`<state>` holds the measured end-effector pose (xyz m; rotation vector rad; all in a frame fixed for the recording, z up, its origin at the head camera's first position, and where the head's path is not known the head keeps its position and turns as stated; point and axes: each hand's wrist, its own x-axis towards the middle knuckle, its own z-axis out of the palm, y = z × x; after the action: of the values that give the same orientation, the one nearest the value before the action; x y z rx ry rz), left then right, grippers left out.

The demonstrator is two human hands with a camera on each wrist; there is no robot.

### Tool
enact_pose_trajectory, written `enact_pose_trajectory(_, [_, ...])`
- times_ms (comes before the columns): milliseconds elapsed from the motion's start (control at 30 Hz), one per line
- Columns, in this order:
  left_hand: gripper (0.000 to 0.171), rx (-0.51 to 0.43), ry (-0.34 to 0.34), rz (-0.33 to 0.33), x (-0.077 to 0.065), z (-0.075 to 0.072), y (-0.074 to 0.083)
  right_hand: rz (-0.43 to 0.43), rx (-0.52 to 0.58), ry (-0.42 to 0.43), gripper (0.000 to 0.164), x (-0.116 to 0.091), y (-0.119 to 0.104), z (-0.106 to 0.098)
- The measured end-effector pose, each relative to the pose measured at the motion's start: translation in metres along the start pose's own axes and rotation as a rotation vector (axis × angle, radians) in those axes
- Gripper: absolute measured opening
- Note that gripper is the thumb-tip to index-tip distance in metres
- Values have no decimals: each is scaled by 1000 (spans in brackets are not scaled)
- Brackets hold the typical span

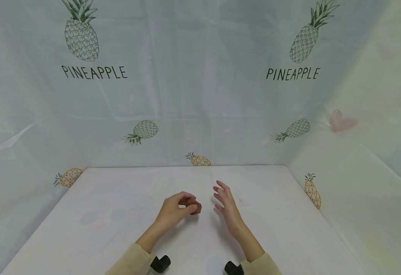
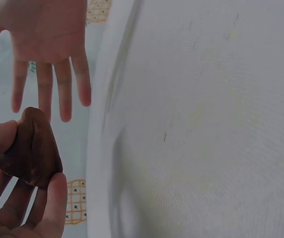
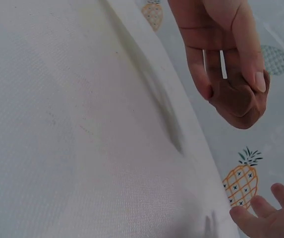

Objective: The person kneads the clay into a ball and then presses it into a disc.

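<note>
My left hand [image 1: 173,211] holds a lump of brown modelling clay [image 1: 197,208] between thumb and fingertips, above the white table. Seen close in the left wrist view, the clay [image 2: 35,148] is dark brown and smooth, with a deep crease down its side. The right wrist view shows the same clay [image 3: 235,101] as a folded, rounded piece under the left thumb. To the right of it, my right hand [image 1: 230,212] hovers with its fingers spread and nothing in them. A gap separates that hand from the clay.
The white table [image 1: 125,191] spreads under both hands. Pale sheeting printed with pineapples [image 1: 204,95] rises along its back and sides. A black device [image 1: 160,263] sits at the left wrist, and a similar one [image 1: 234,268] at the right.
</note>
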<state>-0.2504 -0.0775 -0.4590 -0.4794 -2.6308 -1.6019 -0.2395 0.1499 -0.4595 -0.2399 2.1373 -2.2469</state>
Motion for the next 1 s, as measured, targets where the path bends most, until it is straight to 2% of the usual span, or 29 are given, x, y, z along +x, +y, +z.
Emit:
enact_pose_trajectory(233, [31, 8, 4, 8, 0, 6, 4, -51, 62, -27, 64, 1, 3, -3])
enact_pose_trajectory(367, [30, -18, -9, 8, 0, 9, 7, -69, 88, -27, 68, 0, 0, -4])
enact_pose_trajectory(500, [28, -30, -19, 17, 0, 11, 10, -82, 85, -24, 70, -2, -1, -4])
enact_pose_trajectory(767, [27, -36, 3, 39, -1, 16, 13, -114, 72, -7, 71, -1, -3, -3])
enact_pose_trajectory(1000, [26, -46, -7, 26, 0, 21, 16, -125, 53, -9, 73, 1, -3, -1])
